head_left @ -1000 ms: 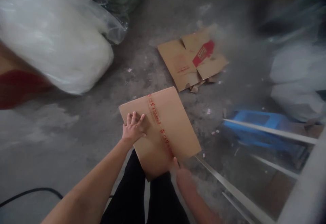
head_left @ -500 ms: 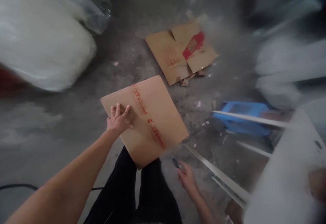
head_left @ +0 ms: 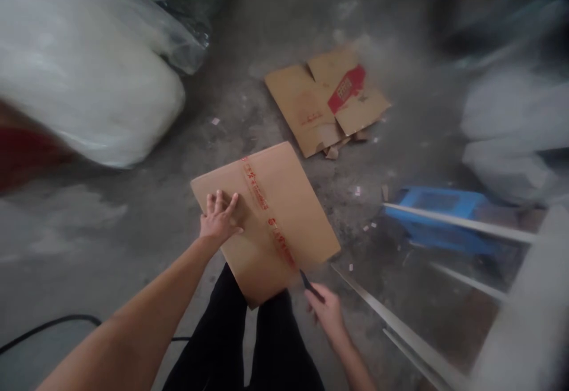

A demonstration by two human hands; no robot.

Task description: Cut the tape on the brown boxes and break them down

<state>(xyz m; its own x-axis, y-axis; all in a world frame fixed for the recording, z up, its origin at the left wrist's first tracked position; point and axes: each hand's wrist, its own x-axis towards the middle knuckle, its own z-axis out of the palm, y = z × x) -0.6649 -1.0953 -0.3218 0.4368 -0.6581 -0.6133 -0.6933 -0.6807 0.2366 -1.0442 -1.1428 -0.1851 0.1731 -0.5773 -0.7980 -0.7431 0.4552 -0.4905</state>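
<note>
While the left hand [head_left: 219, 223] is spread palm-down on the carton [head_left: 278, 204], a dark knife [head_left: 309, 285] is gripped in the curled right hand [head_left: 327, 310].

We see a plain light-brown carton [head_left: 297, 195] crossed by tape [head_left: 282, 243] printed with a row of red characters. The knife [head_left: 313, 290] is black, like our trousers [head_left: 284, 343] and the cable [head_left: 75, 317]. Beyond, we find tan flattened cardboard [head_left: 293, 103] bearing a solid red block [head_left: 347, 89] with paler lettering, a milky-white bundle [head_left: 102, 83], a bright blue plastic piece [head_left: 444, 201] and mottled grey floor [head_left: 240, 53].
</note>
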